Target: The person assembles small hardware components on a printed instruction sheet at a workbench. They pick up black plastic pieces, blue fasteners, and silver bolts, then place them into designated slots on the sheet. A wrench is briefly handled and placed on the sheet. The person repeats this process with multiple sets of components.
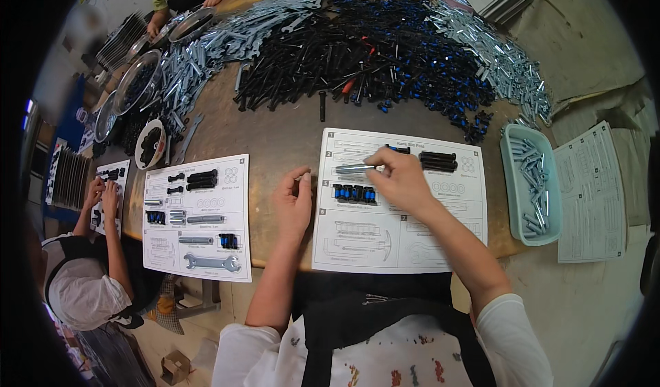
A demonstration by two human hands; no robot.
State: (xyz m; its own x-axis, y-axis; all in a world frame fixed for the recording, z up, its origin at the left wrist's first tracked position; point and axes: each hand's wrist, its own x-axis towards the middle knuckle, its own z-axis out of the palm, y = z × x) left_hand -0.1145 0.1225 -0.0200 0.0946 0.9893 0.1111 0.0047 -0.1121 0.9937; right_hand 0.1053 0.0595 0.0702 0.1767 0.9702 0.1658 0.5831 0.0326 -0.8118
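My right hand (399, 177) is over the printed layout sheet (440, 249) in front of me. Its thumb and fingers pinch the end of silver metal rods (352, 169); how many is unclear. Just left of the sheet's edge is my left hand (293, 196), fingers curled together, and what they hold, if anything, is too small to make out. Below the rods, a row of black bolts with blue-coated threads (355, 194) lies on the sheet. Long black bolts (438, 161) rest at its upper right, and more black hardware (397, 150) is partly hidden behind my right hand.
Piles of black bolts (295, 64), blue-coated bolts (440, 64), wrenches (240, 33) and silver rods (509, 71) cover the far table. A pale green bin (509, 181) of rods stands right. A filled sheet (161, 242) lies left, near a co-worker's hands (103, 198).
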